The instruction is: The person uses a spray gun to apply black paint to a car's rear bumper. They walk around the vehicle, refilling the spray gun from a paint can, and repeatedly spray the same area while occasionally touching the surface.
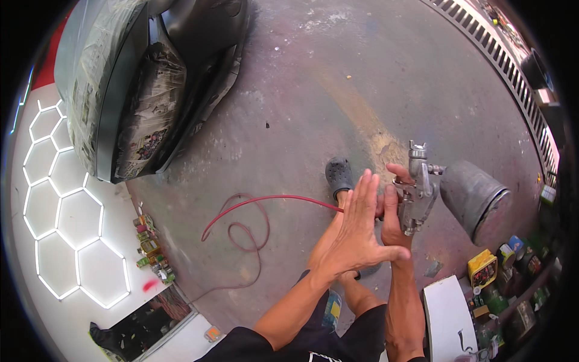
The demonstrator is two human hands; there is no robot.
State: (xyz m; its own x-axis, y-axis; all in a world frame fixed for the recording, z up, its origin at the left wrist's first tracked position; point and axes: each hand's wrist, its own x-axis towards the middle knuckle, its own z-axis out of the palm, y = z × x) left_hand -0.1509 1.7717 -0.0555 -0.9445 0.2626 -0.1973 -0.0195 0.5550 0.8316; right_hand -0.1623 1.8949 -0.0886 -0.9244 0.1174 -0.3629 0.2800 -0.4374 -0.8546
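My right hand (392, 223) is wrapped round the handle of a metal spray gun (416, 202). A grey, paint-stained cup (473, 199) sticks out from the gun's right side. Flat and with the fingers stretched out, my left hand (356, 232) is just left of the right hand and partly overlaps it in view. It holds nothing; whether the two hands touch, I cannot tell. From behind the left hand a red air hose (283, 198) runs left and loops on the floor. Its joint with the gun is hidden.
A vehicle's body (175, 90), partly masked with plastic film and paper, stands at the upper left. Small cans (154, 250) line the left wall. A yellow container (482, 268), a white panel (449, 314) and several cans are at the lower right. A floor grating (497, 57) runs along the right.
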